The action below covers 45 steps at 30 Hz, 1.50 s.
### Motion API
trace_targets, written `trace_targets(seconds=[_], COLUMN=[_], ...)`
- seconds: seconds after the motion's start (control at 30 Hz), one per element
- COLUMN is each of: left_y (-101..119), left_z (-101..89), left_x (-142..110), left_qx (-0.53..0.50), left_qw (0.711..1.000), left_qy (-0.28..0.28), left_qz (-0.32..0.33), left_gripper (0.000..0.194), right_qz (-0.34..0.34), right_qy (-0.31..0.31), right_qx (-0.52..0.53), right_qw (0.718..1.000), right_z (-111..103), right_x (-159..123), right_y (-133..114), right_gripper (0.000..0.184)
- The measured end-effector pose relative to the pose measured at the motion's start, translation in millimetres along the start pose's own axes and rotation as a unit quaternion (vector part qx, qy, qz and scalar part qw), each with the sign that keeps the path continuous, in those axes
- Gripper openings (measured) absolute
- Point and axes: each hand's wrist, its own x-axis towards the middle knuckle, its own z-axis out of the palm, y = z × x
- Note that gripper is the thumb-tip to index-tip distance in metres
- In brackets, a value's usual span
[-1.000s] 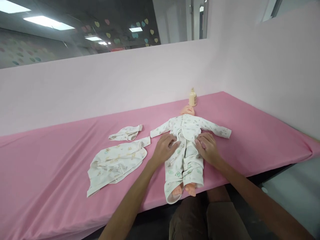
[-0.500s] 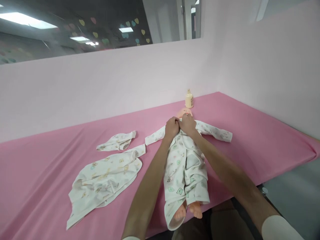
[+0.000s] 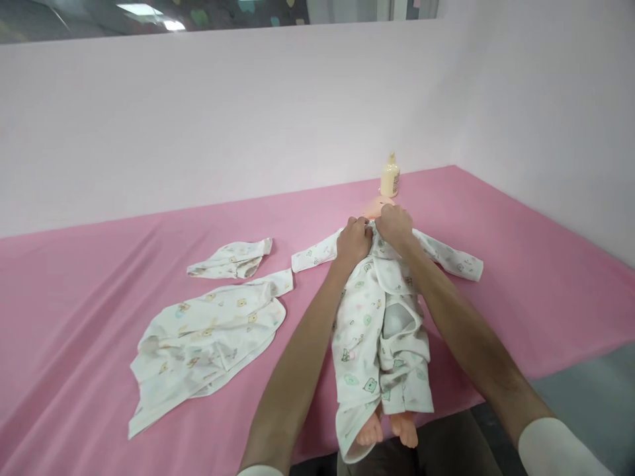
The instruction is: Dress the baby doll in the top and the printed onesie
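A baby doll (image 3: 376, 206) lies on its back on the pink table (image 3: 99, 264), dressed in a white printed romper (image 3: 367, 330). Its bare feet (image 3: 387, 430) hang over the near edge. My left hand (image 3: 353, 241) and my right hand (image 3: 394, 226) are both closed on the romper's collar just below the doll's head, knuckles nearly touching. The doll's face is mostly hidden behind my hands. The romper's front gapes open at the belly.
A second white printed garment (image 3: 208, 337) lies crumpled to the left, with a small folded piece (image 3: 231, 259) behind it. A cream bottle (image 3: 389, 177) stands by the pink back wall, beyond the doll's head. A wall closes the right side.
My hands have gone from the doll's waist up to its collar and closed on the fabric there. The view has tilted down and nearer.
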Motion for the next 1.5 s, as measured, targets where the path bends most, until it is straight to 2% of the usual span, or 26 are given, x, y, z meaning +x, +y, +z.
trace_targets(seconds=[0.23,0.43,0.63,0.9,1.0,1.13,1.27,1.4,1.5], left_y=[-1,-2,-1,-10,-15,-15,-12,-11,-14], left_z=[-0.2,1.1,-1.4,-2.0,-3.7,-2.2,3.7,3.3,-4.3], left_x=[-1,0,5,12,14,17,15,11,10], left_qx=[0.010,0.027,0.053,0.009,-0.025,-0.049,-0.049,-0.053,-0.078], left_qw=[1.000,0.999,0.997,0.989,0.986,0.989,0.993,0.995,0.994], left_qy=[-0.002,-0.003,-0.005,0.021,0.014,0.015,0.028,0.024,0.002], left_qz=[0.019,0.024,0.061,0.146,0.163,0.139,0.107,0.081,0.081], left_gripper=[0.035,0.037,0.037,0.029,0.028,0.027,0.025,0.025,0.025], right_qz=[-0.015,-0.017,-0.008,-0.042,-0.049,-0.039,-0.015,0.003,-0.008], right_qy=[0.012,0.030,0.048,0.027,0.011,0.023,0.085,0.132,0.130], right_qx=[-0.004,0.009,0.016,0.043,0.070,0.076,0.100,0.168,0.188], right_qw=[1.000,0.999,0.999,0.998,0.996,0.996,0.991,0.977,0.973], right_z=[-2,4,8,-14,-16,-2,12,13,12], right_x=[1,1,0,-4,-6,-9,-18,-37,-54], right_y=[5,5,5,2,5,13,16,10,4], right_gripper=[0.025,0.021,0.021,0.020,0.019,0.021,0.018,0.015,0.020])
